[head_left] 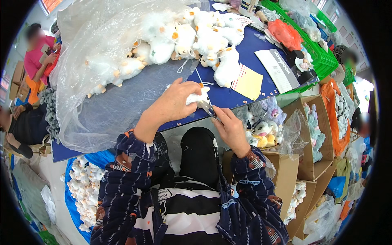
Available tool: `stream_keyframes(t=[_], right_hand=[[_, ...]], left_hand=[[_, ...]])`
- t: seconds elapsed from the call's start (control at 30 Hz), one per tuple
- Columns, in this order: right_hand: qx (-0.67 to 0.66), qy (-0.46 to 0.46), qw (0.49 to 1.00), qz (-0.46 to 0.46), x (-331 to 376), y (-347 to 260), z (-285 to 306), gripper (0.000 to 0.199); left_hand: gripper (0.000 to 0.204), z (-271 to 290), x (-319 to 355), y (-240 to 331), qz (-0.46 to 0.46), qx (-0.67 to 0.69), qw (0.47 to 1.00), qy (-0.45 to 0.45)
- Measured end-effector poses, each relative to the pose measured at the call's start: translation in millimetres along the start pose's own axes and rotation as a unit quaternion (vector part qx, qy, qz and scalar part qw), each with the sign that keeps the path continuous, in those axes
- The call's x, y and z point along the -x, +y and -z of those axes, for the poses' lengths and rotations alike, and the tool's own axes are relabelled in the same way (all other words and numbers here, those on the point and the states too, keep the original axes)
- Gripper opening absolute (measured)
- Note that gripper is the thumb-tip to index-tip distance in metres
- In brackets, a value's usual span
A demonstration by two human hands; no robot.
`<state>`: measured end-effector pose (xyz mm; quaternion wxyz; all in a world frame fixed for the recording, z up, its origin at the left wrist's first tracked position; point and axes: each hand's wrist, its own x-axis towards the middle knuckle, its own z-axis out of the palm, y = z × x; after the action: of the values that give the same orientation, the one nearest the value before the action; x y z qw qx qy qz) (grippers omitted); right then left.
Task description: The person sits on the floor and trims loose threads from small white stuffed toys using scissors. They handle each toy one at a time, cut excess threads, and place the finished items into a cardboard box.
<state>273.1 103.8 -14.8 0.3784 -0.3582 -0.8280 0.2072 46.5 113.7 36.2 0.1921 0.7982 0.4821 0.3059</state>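
My left hand (174,101) is closed on a small white plush toy (197,97) at the front edge of the blue table (228,96). A white cord loop rises from the toy. In my right hand (229,125) is a small pair of snips (206,108), metal with dark handles, its tip against the toy's side. Fingers hide part of the toy and the handles. Beyond my hands lies a pile of white plush toys (161,48) with orange spots and cord loops, some of them under clear plastic.
A clear plastic bag (100,118) covers the table's left side. To the right lie a yellow sticker sheet (248,81), a white notebook (277,70) and a green crate (324,65). Cardboard boxes (286,171) and a blue bag (73,200) of toys flank my legs. Other people work nearby.
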Motion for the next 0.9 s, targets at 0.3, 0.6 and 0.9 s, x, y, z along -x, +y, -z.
stream_keyframes(t=[0.3, 0.6, 0.9], right_hand=[[-0.072, 0.002, 0.993, -0.088, -3.6, -4.7, 23.7, 0.035], [-0.031, -0.012, 0.997, -0.076, 2.5, 5.9, 12.2, 0.034], [0.028, -0.066, 0.996, -0.044, -7.8, -2.0, 17.6, 0.031]], left_hand=[[0.028, -11.9, 3.3, 3.4, -0.014, -0.102, 0.993, 0.052], [0.010, -26.0, -1.2, 0.1, -0.058, -0.078, 0.983, 0.157], [0.005, -24.5, -3.6, -0.8, -0.059, -0.056, 0.985, 0.153]])
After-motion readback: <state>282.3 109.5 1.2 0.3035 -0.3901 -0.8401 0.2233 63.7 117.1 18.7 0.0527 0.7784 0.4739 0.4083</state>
